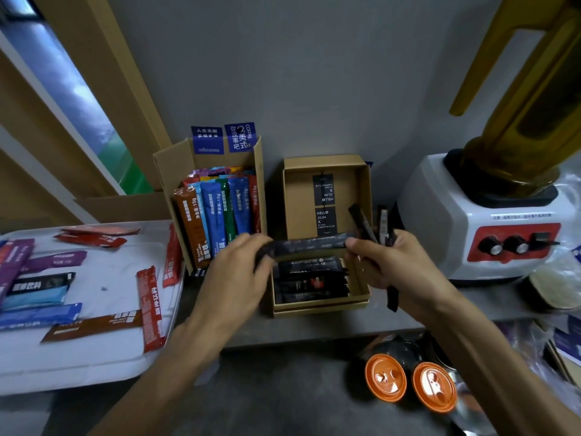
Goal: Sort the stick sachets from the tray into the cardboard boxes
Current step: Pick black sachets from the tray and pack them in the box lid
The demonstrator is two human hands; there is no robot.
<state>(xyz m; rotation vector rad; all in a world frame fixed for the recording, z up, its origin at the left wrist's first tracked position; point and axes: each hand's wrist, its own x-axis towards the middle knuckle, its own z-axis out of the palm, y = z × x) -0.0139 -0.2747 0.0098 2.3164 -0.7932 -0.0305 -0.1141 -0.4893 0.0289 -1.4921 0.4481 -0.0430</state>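
Two hands are working one black sachet (309, 245): we are holding it level just above the low cardboard box (295, 196), over the packed sachets (309, 278), also black, lying in its near end. Our left hand (242, 262) is pinching the sachet's left end between thumb and fingers. Our right hand (386, 262) is curling round a bundle of spare sachets (364, 221), black too, sticking out above and below the fist. Its thumb is meeting the level sachet's right end, but we are not seeing whether it is gripping it.

Step in hand, as we are judging it: taking one stick off the bundle and laying it in the low box. Doing it well is meaning:
- turning the stick flat and parallel to the packed ones
- lowering it onto the stack with the left hand, not letting it land on the box wall
- gripping the bundle firmly so nothing is sliding out

Colour is deciding the box. Blacks are going here, while the upright sachets (217, 209), all coloured, are standing in the tall cardboard box (171, 165) to the left. Many loose sachets (94, 327) are lying on the white tray (103, 350), so we are judging the sort far from done. Blender (471, 215) is standing near the low box's right side, so elbow room there is looking tight.
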